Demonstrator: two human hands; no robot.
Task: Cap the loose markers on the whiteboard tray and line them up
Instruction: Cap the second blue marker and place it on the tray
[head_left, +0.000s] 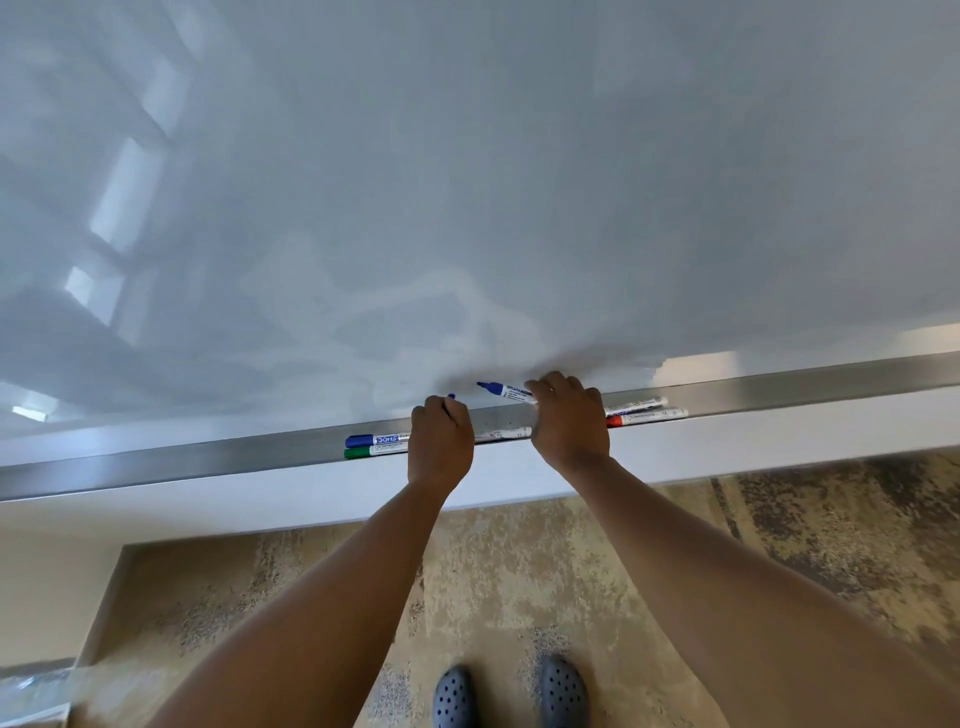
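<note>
My right hand (569, 415) grips a blue marker (506, 391) above the tray, its uncapped blue tip pointing left. My left hand (441, 441) is closed around a small blue cap (451, 396) that just peeks out above the fingers, a short gap left of the tip. On the metal whiteboard tray (208, 460) lie a capped blue marker (376, 440) and a green marker (371, 451) to the left. A white-bodied marker (501, 434) lies between my hands. Right of my right hand lie a red marker (647, 417) and another marker (636, 404) behind it.
The glossy whiteboard (467, 182) fills the upper view. Below the tray runs a white ledge (260, 499), then mottled beige carpet (493, 597) with my two dark clogs (511, 691) on it.
</note>
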